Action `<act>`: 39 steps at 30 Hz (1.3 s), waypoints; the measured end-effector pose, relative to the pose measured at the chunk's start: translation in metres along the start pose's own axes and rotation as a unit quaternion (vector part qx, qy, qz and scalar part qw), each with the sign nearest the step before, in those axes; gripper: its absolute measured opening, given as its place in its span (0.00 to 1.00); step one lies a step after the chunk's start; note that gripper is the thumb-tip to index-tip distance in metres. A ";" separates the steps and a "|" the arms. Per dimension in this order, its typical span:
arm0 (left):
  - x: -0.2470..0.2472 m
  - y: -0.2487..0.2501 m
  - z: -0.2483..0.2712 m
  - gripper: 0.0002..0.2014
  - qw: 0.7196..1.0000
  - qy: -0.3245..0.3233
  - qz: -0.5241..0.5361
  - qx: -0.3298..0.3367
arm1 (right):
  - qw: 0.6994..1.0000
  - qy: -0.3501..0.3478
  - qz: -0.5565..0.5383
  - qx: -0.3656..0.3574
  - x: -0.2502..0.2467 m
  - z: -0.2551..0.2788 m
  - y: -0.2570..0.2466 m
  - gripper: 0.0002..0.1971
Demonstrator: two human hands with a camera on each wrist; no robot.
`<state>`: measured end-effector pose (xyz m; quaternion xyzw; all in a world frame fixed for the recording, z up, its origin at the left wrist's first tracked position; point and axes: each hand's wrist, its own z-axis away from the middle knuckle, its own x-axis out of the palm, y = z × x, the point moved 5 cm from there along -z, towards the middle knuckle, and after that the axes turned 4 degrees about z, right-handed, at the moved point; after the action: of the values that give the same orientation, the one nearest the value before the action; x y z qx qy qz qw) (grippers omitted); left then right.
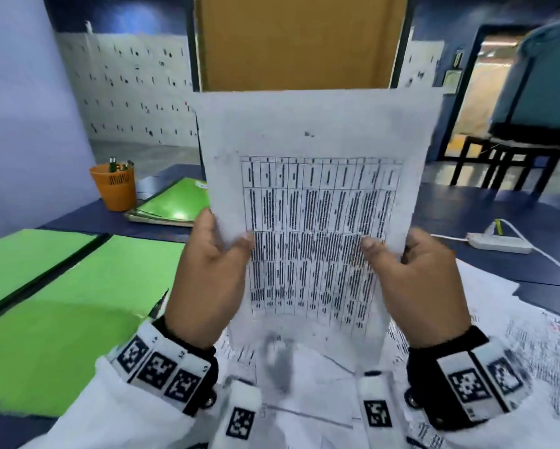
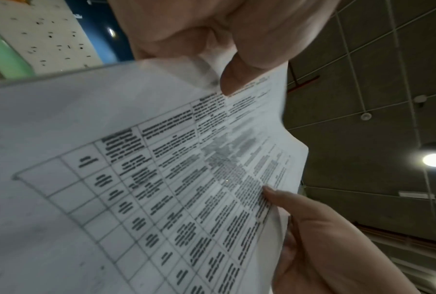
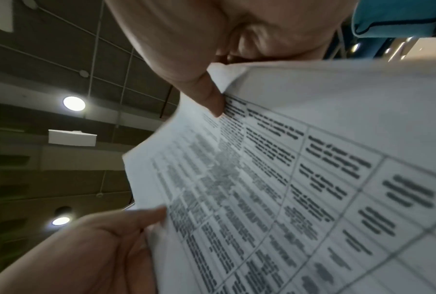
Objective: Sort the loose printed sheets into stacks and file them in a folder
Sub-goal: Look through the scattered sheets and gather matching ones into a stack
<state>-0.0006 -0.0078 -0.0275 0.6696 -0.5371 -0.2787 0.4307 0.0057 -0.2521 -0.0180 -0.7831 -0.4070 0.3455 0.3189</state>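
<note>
The dark blue table (image 1: 486,209) carries green folders (image 1: 77,286), loose sheets (image 1: 515,335), an orange cup (image 1: 113,186) and a power strip (image 1: 499,243).

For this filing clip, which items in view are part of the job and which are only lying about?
Part of the job:
- printed sheet, held upright by the left hand and right hand, thumbs on its printed face
- loose sheets on the desk
- open green folder

Lying about:
- orange pen cup
- closed green folder beside it
- white power strip

Left hand (image 2: 212,35) at 12 o'clock pinches printed sheet (image 2: 136,179), thumb on print; right hand (image 2: 325,248) grips its edge at 5 o'clock.
</note>
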 end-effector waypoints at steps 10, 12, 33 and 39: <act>0.004 -0.018 0.008 0.13 0.998 -0.011 -0.002 -0.056 | 0.999 -0.011 -0.031 0.040 0.008 0.015 -0.004 0.14; 0.000 -0.039 0.015 0.13 0.993 -0.016 0.005 -0.115 | 0.995 -0.042 -0.024 0.088 0.015 0.021 0.009 0.17; 0.007 -0.057 -0.039 0.09 0.976 -0.050 -0.036 -0.210 | 0.978 0.008 -0.079 0.192 -0.046 -0.048 0.097 0.14; 0.006 -0.092 -0.089 0.13 0.852 -0.217 -0.395 -0.266 | 0.946 0.071 -0.175 0.263 -0.091 -0.061 0.169 0.29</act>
<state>0.1190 0.0162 -0.0656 0.6076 -0.2127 -0.6958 0.3185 0.0862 -0.4218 -0.0898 -0.6104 -0.4088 0.3227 0.5968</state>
